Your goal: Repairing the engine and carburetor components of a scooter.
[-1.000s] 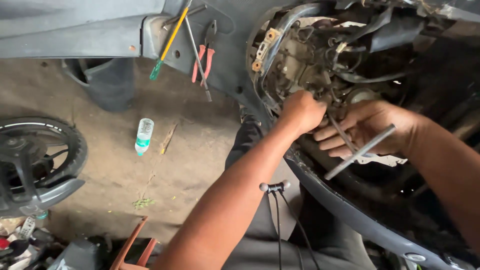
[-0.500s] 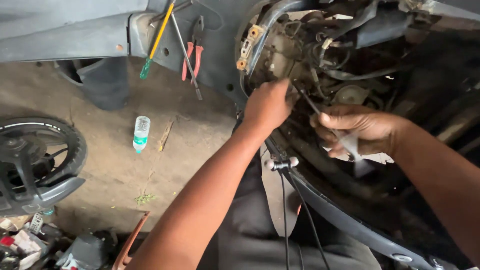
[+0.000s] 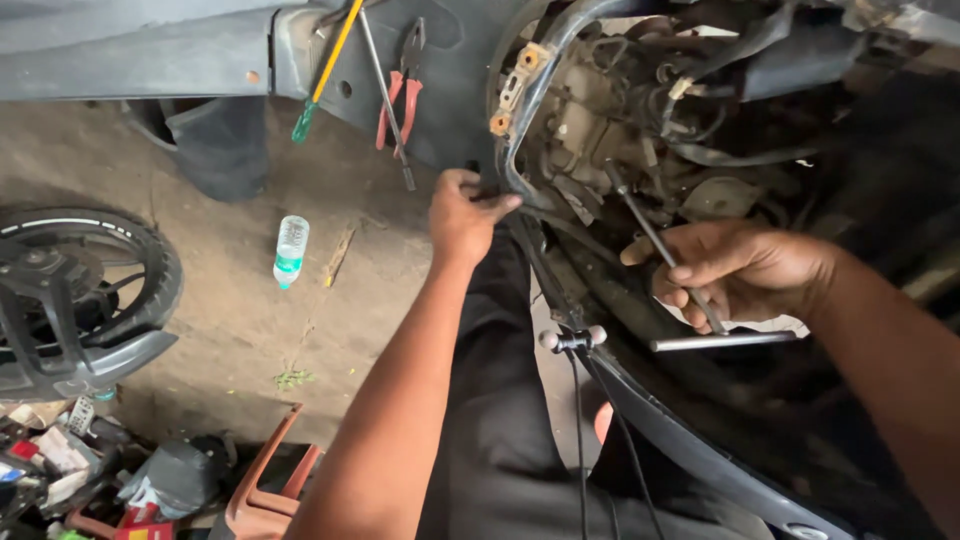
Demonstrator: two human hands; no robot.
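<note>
Far left a spoked wheel (image 3: pixel 85 290) with ribbed rubber tyre lies flat on dusty concrete; below it a clutter of small parts and a reddish plastic stool (image 3: pixel 265 490); a clear plastic bottle (image 3: pixel 291 250) lies on its side on the floor, well apart from both hands; on the grey scooter body panel (image 3: pixel 150 55) rest a yellow-shafted screwdriver (image 3: pixel 325 70) with green handle, a thin steel rod and red-handled pliers (image 3: pixel 403 90), all loose, so I'd avoid knocking that panel; left hand (image 3: pixel 462 215) has its fingers curled shut around the edge of the dark curved frame tube (image 3: pixel 520 130) just beside the opened engine bay, thumb on top; reads as a brace, best kept firm so the body doesn't rock under torque; right hand (image 3: pixel 745 270) is closed around the T-handle wrench (image 3: pixel 665 250), a slim bright steel shaft with a crossbar below the palm; its tip runs up-left into the engine (image 3: pixel 600 130), a dull cast block hung with black rubber hoses and pale plastic connectors; the tip's seat is hidden among the hoses, probably on a fastener, can't confirm; I'd keep the shaft in line with the fastener, push in while turning, and keep the crossbar clear of the glossy black panel edge (image 3: pixel 680 440) below.
</note>
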